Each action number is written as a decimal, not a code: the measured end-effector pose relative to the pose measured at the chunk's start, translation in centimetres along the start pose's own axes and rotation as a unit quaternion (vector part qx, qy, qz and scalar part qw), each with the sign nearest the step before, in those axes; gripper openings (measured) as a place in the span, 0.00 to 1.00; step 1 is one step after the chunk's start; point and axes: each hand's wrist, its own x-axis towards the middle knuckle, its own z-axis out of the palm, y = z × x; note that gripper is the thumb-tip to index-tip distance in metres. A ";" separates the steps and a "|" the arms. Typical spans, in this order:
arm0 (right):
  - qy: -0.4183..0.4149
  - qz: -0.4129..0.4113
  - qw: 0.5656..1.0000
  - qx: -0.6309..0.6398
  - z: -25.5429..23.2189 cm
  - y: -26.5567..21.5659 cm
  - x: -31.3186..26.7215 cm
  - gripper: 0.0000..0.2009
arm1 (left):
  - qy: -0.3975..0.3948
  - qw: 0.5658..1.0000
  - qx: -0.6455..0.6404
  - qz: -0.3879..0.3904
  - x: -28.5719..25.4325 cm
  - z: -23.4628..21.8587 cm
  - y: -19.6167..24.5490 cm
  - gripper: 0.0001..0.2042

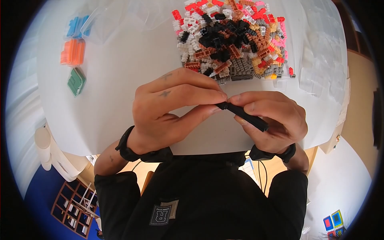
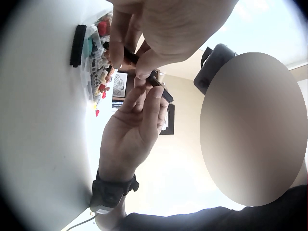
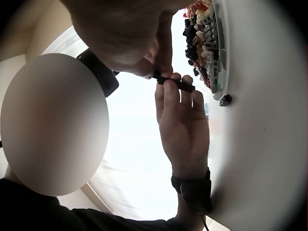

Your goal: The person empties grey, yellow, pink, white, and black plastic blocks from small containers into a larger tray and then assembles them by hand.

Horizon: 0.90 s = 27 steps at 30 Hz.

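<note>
Both hands meet over the front half of the table around a slim black bar of toy building bricks point(image 1: 248, 117). My left hand point(image 1: 172, 106) pinches its left end between thumb and fingertips. The right hand point(image 1: 278, 116) holds the longer part, thumb below and fingers above. In the left wrist view the bar point(image 2: 161, 87) slants between the two hands, its far end sticking out past the right thumb. The right wrist view shows the left hand point(image 3: 185, 130) with its thumb against the bar point(image 3: 180, 85). Fingertips hide the middle of the bar.
Behind the hands lies a big pile of mixed small bricks point(image 1: 224, 38). Blue point(image 1: 78, 26), orange point(image 1: 73, 52) and green point(image 1: 76, 82) brick pieces sit at the left. Clear plastic trays point(image 1: 322, 64) stand at the right. Another black brick strip point(image 2: 77, 45) rests on the table.
</note>
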 end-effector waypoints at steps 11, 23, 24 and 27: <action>-0.004 0.024 1.000 -0.016 0.0 -0.6 0.2 0.12 | 0.006 1.000 -0.014 -0.018 -0.1 0.3 -0.1 0.13; 0.000 0.021 0.999 -0.034 -0.2 -0.8 0.5 0.13 | 0.001 0.998 -0.022 -0.057 -0.4 0.8 -0.1 0.12; -0.020 0.006 0.999 -0.043 -0.4 -0.5 0.6 0.13 | 0.008 0.998 -0.019 -0.063 -0.4 1.0 0.0 0.12; -0.054 0.003 0.996 -0.072 -0.5 -0.8 1.0 0.13 | 0.023 0.997 -0.013 -0.066 -0.5 1.1 0.1 0.12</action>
